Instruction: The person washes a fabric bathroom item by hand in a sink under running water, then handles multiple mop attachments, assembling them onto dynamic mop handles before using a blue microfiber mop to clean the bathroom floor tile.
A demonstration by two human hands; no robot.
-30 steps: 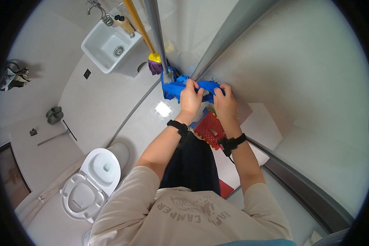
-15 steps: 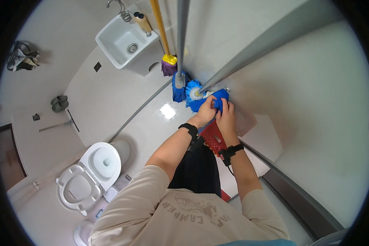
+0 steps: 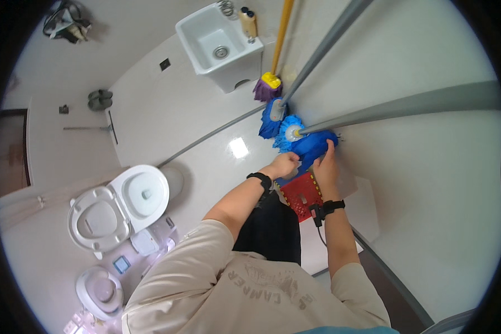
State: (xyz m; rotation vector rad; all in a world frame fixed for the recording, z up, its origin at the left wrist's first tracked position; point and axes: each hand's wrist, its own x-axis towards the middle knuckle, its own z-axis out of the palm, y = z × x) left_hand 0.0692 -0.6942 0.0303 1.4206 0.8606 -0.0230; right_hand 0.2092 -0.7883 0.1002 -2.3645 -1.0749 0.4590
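A bunched, deep-blue cloth (image 3: 313, 146) lies against the wall, beside the light-blue mop head (image 3: 291, 133). With its fingers closed, my left hand (image 3: 284, 165) pinches the cloth's near left edge. My right hand (image 3: 326, 170) grips the right side of the cloth, one finger reaching up over it. Part of the cloth hangs down between the two hands. Just below them is a red perforated plastic basket (image 3: 301, 196) with a yellow-and-black edge. Some of the left fingertips are hidden.
A grey-headed blue mop (image 3: 274, 118) and a purple mop (image 3: 268, 88) lean along the wall, long handles rising right. A white sink (image 3: 220, 39) stands beyond them. To my left are a toilet (image 3: 142, 195) with raised lid and a small bin (image 3: 146, 240). A grey strip (image 3: 217, 132) crosses the floor.
My hands have moved apart: the left has drawn back toward me, while the right stays at the cloth's right side. More of the cloth and basket shows. The whole view has turned and shifted.
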